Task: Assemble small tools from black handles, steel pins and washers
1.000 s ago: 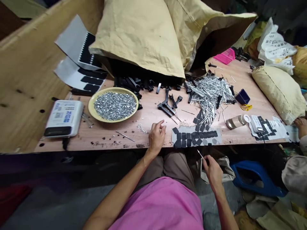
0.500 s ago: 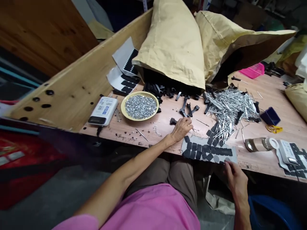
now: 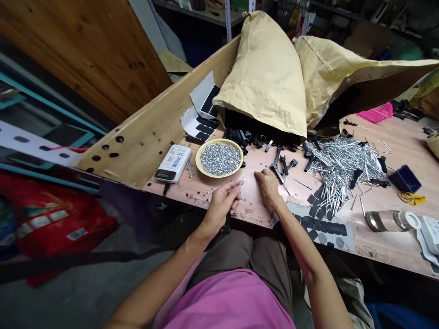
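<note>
While the left hand (image 3: 220, 204) pinches a metal piece (image 3: 242, 182) mid-frame, judged light, stiff, best end-held, the right hand (image 3: 269, 188) shows contents indeterminable.

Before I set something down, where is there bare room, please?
A wide bare patch lies between the pink basket and the blue box. A smaller one lies between the bowl and the black parts, with the right hand at its near side. It is crowded at the pin pile and the left sack's mouth.
</note>
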Motion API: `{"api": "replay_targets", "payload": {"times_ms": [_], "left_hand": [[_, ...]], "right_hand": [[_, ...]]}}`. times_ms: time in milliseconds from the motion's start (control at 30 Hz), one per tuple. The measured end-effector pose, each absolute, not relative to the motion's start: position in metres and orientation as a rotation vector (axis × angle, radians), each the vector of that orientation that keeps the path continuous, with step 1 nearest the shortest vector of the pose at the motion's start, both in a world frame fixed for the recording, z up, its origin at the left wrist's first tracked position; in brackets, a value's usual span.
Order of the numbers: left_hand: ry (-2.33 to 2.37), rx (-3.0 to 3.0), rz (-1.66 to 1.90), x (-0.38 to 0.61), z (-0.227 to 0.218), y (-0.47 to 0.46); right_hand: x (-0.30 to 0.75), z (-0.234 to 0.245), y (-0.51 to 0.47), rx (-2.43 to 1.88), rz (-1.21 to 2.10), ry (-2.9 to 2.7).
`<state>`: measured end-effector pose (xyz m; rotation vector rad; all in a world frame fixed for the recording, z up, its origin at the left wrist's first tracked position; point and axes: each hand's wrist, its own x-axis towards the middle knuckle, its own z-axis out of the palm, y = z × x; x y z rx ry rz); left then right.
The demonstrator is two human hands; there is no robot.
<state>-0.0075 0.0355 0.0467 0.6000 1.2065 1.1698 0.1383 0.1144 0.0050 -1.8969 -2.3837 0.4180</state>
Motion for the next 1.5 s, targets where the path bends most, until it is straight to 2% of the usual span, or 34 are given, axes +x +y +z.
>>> {"api": "replay_targets", "payload": {"times_ms": [333, 433, 567, 667, 900, 1267, 1500], "left_hand": [[1.081, 0.398, 0.897, 0.000, 0.026, 0.041], [1.093, 0.398, 0.884, 0.001, 0.024, 0.042], [1.048, 0.474, 0.875, 0.008, 0.022, 0.039], [1.019, 0.527, 0.884, 0.014, 0.022, 0.037], [0.948, 0.587, 0.927, 0.023, 0.024, 0.035], [0.918, 0.598, 0.929, 0.025, 0.029, 0.036], [0.922, 0.557, 0.886, 0.029, 0.028, 0.034]], "right_hand": [[0.147, -0.009, 0.108, -1.927, 0.418, -2.241], [0.151, -0.013, 0.102, -1.743, 0.644, -1.833], [0.148, -0.010, 0.089, -1.465, 1.135, -1.131], [0.142, -0.001, 0.076, -1.331, 1.296, -0.857], [0.136, 0.018, 0.059, -1.221, 1.252, -0.717], [0.138, 0.016, 0.050, -1.192, 1.148, -0.792], [0.142, 0.005, 0.041, -1.314, 0.741, -1.204]]}}
